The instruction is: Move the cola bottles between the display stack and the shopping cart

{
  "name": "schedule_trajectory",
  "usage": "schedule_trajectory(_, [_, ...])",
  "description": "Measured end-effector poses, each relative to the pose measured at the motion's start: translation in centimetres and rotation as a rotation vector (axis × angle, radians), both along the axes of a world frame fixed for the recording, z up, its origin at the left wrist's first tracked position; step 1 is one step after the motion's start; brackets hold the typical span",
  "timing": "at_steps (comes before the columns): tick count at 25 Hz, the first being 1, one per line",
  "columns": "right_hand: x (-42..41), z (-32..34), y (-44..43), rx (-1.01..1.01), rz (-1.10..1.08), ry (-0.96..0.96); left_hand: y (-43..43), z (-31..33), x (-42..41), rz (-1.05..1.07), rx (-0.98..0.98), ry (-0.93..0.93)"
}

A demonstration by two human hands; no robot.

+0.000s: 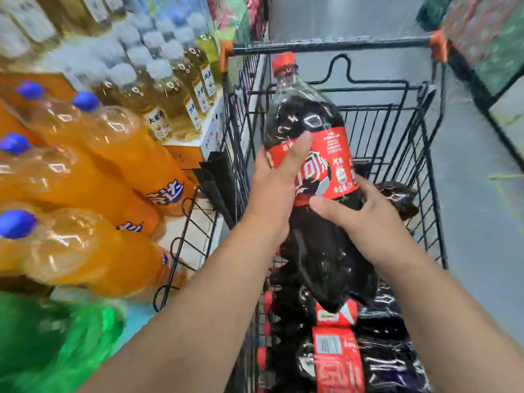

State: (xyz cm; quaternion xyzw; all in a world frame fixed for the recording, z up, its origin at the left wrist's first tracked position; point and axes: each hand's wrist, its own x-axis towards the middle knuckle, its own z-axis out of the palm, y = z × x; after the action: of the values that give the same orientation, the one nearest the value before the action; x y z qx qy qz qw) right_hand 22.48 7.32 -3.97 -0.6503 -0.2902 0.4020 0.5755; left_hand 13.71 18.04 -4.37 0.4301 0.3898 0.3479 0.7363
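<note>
The large dark plastic cola bottle with a red cap and label hangs tilted above the black wire shopping cart, over other cola bottles lying at its near end. The left hand curls round the label's upper edge. The right hand wraps the body just below. It would be safer to slide one palm under the base before moving it.

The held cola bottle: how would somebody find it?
Find the black shopping cart beside the orange soda bottles. Over it, the left hand and right hand grip one cola bottle. Only this one is lifted; others lie in the cart.
</note>
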Motion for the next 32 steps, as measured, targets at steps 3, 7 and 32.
schedule_trajectory(3, [-2.6, 1.8, -1.8, 0.039, 0.05, 0.056, -2.7, 2.9, -3.3, 0.032, 0.062, 0.06])
schedule_trajectory(7, [-5.4, 4.8, -5.2, 0.091, 0.173, 0.079, -7.0, 6.6, -7.0, 0.171, 0.087, 0.068])
schedule_trajectory(32, [-20.2, 10.5, -18.3, 0.097, 0.877, 0.148, -28.7, 13.6, -24.5, 0.844, 0.205, 0.027])
